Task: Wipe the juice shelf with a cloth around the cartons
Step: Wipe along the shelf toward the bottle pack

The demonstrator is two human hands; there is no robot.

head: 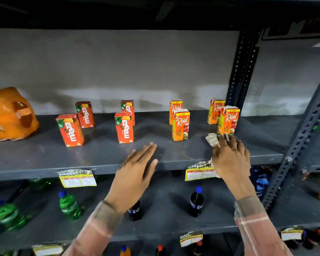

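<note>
Cloth pressed on the juice shelf beside the cartons

The cloth (213, 139) was held flat under the right hand (230, 159), just in front of the rightmost carton (228, 120) on the shelf (100, 154); the left hand (135, 174), fingers spread wide and empty, was kept left of it.

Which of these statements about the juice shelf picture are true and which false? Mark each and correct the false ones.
1. The right hand presses a cloth onto the shelf. True.
2. The left hand holds a carton. False: it is open and flat, holding nothing.
3. Four Maaza cartons stand left of the four Real cartons. True.
4. The cloth lies at the shelf's left end. False: it is near the right end, beside a Real carton.
</note>
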